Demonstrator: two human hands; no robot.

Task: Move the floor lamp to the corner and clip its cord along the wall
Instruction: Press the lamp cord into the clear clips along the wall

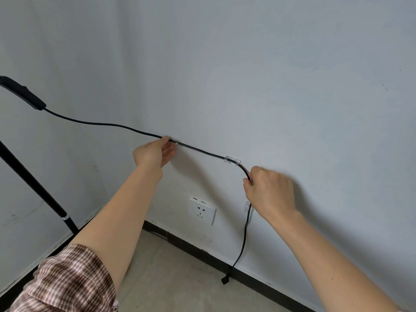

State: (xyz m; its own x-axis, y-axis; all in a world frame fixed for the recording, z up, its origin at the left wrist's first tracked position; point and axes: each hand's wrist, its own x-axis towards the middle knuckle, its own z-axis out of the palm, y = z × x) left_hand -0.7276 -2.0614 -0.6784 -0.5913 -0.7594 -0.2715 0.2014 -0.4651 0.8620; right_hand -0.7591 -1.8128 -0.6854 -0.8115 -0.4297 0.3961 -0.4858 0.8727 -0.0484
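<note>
Thin black lamp cord [202, 151], run along the pale wall [292, 86] through two clear plastic clips [232, 159]: left hand [154, 154] pinches it at the left clip [175, 141], apparently seating it, right hand [270, 190] closed round the downward bend, keeping tension; black lamp pole [29, 176] near the corner.

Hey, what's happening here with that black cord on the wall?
A person is fixing a lamp's cord to the wall. The left hand presses it at one clear clip; the right hand pinches it just past a second clip, bending it downward. The plug dangles near the floor, not in the socket.
</note>
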